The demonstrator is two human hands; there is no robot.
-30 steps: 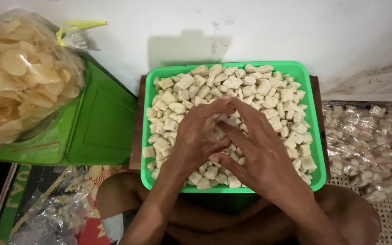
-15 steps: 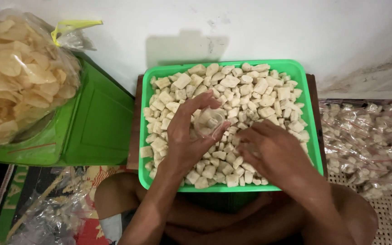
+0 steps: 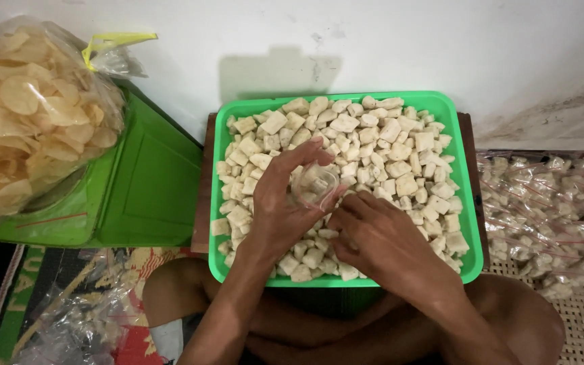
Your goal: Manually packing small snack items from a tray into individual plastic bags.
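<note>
Green tray (image 3: 346, 98) filling step: keep small clear bag (image 3: 315, 184) clasped in left hand (image 3: 275, 203) over tray centre, rake pale chunks (image 3: 400, 149) with right hand (image 3: 373, 233), fingers bent onto them, grasp indiscernible; next, probably, feed chunks into bag mouth.

You've got one cam, head-worn, looking steeply down and close at the green tray (image 3: 471, 203) on your lap, wall (image 3: 373, 47) ahead at frame top. No 2nd view, so nothing's shared.
</note>
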